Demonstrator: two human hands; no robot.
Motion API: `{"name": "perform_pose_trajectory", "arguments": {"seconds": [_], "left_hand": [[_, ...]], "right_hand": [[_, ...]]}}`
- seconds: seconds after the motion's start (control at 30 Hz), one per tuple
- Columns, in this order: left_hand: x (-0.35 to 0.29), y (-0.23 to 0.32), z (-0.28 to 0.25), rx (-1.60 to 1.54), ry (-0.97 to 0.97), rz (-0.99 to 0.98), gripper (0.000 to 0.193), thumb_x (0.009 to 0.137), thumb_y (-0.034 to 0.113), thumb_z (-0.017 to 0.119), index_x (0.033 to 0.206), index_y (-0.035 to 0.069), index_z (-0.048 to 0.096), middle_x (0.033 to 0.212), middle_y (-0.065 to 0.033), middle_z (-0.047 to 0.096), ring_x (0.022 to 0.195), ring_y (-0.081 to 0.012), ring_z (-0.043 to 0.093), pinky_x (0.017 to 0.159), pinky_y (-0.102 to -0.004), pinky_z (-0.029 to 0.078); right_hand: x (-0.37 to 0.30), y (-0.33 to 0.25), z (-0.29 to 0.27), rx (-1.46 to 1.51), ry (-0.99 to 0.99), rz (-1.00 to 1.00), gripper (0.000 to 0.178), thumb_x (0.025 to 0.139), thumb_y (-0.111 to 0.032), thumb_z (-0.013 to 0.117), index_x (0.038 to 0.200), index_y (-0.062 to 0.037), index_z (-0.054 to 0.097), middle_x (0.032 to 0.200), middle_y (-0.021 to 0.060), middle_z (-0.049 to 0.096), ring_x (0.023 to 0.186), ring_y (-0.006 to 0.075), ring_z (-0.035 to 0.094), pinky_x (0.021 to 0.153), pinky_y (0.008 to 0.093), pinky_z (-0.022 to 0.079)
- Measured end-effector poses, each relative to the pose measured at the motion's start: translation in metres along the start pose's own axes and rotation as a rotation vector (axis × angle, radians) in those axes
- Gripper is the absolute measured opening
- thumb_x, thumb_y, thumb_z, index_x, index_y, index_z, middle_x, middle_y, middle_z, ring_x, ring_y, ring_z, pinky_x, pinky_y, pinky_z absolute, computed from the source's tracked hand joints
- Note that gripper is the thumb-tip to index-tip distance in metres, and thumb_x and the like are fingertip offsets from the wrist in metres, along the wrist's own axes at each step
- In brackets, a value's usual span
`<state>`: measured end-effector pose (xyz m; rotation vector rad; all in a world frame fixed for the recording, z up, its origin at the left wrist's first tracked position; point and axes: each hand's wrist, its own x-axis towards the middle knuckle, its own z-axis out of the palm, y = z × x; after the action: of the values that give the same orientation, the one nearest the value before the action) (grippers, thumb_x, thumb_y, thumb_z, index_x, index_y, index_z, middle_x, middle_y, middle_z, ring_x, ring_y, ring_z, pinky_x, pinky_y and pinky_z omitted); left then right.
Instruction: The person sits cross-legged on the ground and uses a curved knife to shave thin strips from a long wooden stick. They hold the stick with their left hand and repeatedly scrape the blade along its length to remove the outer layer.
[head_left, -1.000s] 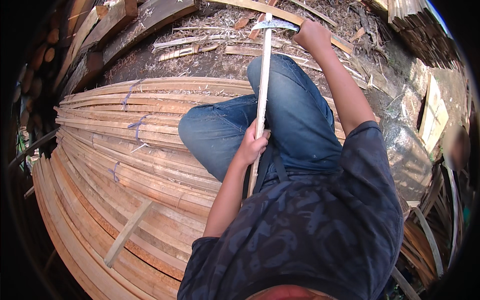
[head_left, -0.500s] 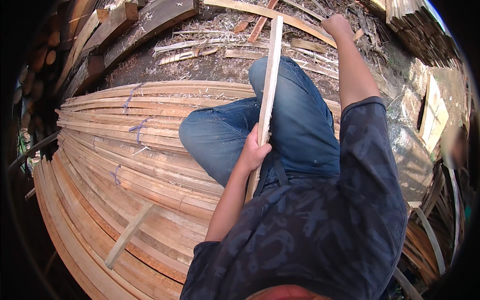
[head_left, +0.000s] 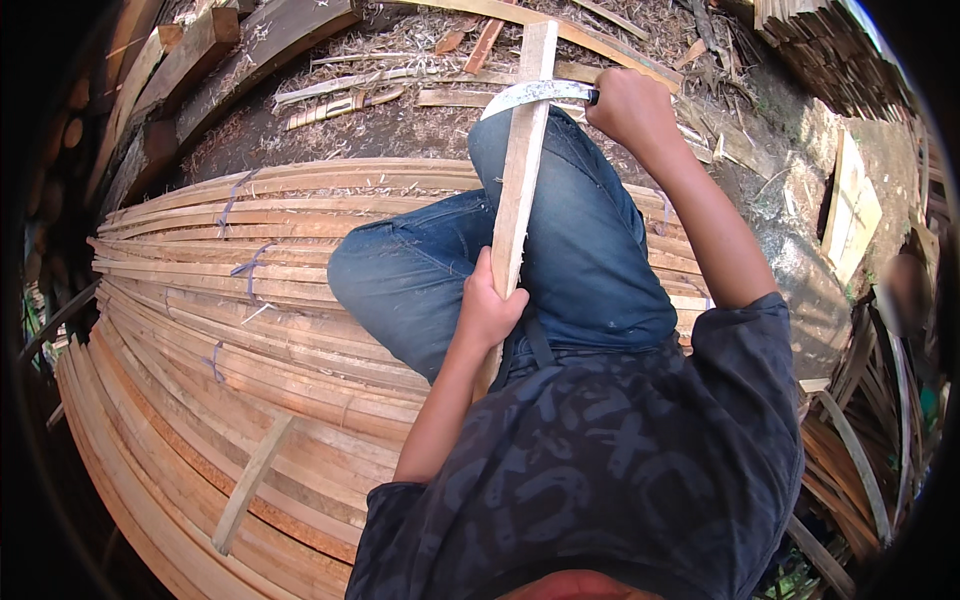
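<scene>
A long pale wooden strip (head_left: 520,190) slants across my lap, its far end beyond my bent right knee. Around its near part my left hand (head_left: 490,305) is closed, with the thumb on top. My right hand (head_left: 630,105) is a fist on the dark handle of a curved knife (head_left: 535,95). The metal blade lies across the strip near its far end, pointing left, and appears to touch it. Most of the handle is hidden in my fingers.
Bundled wooden strips (head_left: 300,270) tied with purple string lie under and left of my legs. One short stick (head_left: 250,485) rests across them. Thick beams (head_left: 260,70) stand at the far left. Shavings and offcuts (head_left: 345,108) litter the ground ahead. Stacked thin boards (head_left: 840,55) are at the far right.
My right hand has come back toward me and slightly left, bringing the knife blade across the strip. My left hand still grips the strip, which has tilted a little.
</scene>
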<state>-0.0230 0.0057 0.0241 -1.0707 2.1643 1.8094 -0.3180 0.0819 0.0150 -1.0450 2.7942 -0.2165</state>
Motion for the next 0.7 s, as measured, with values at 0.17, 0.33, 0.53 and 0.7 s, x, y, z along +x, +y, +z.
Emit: {"name": "perform_pose_trajectory", "arguments": {"seconds": [0.17,0.33,0.53,0.7], "left_hand": [[0.002,-0.003,0.001,0.089,0.059,0.021,0.032,0.068,0.007,0.055,0.098,-0.001,0.049,0.079,-0.0145,0.059,0.072,-0.0229,0.059,0.07,-0.0337,0.048],[0.001,-0.002,0.0,0.097,0.018,0.005,0.033,0.068,0.008,0.056,0.098,-0.001,0.049,0.078,-0.0164,0.06,0.072,-0.0269,0.061,0.07,-0.036,0.049],[0.005,-0.011,0.004,0.135,0.08,0.044,0.031,0.068,0.008,0.057,0.097,-0.001,0.048,0.08,-0.0178,0.061,0.076,-0.0333,0.065,0.071,-0.0369,0.05],[0.004,-0.004,0.007,0.243,0.073,0.037,0.029,0.068,0.006,0.058,0.094,0.0,0.046,0.079,-0.02,0.064,0.076,-0.039,0.066,0.068,-0.0395,0.051]], "right_hand": [[0.04,0.019,0.004,-0.09,0.025,-0.005,0.02,0.069,-0.02,0.064,0.076,-0.0019,0.069,0.077,0.019,0.068,0.073,0.0353,0.068,0.066,0.0427,0.056],[0.089,0.137,0.014,0.064,-0.046,0.702,0.039,0.079,-0.031,0.06,0.108,-0.0056,0.069,0.112,0.0179,0.066,0.107,0.0327,0.063,0.09,0.043,0.048],[0.029,0.163,0.005,0.009,-0.119,0.67,0.041,0.08,-0.035,0.059,0.1,0.001,0.068,0.103,0.0243,0.067,0.099,0.0379,0.064,0.087,0.0451,0.049],[-0.022,0.063,-0.003,0.103,-0.072,0.337,0.03,0.077,-0.028,0.063,0.081,0.0001,0.071,0.078,0.024,0.067,0.077,0.0407,0.066,0.072,0.0466,0.053]]}}
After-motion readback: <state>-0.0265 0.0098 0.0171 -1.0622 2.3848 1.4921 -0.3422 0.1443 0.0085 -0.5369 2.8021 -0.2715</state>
